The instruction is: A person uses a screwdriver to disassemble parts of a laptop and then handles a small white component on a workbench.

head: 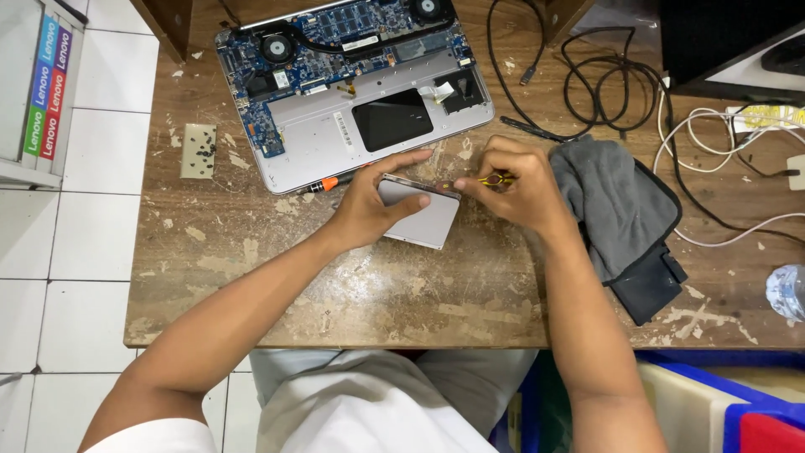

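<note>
My left hand (366, 200) holds a flat grey rectangular panel (426, 222), a trackpad-like part, down on the worn wooden table (251, 252). My right hand (509, 186) is closed around a small yellow tool (495, 179) whose tip touches the panel's far right edge. Just beyond both hands lies an opened laptop (352, 80) with its blue circuit board, two fans and a black rectangular gap exposed. An orange-tipped screwdriver (323, 184) lies by the laptop's near edge, partly hidden behind my left hand.
A grey cloth (612, 197) on a black pouch (650, 285) lies right of my right hand. Black cables (604, 80) and white cables (713, 143) sprawl at the back right. A small pale pad with screws (199, 151) sits left of the laptop. A plastic bottle (788, 292) is at the right edge.
</note>
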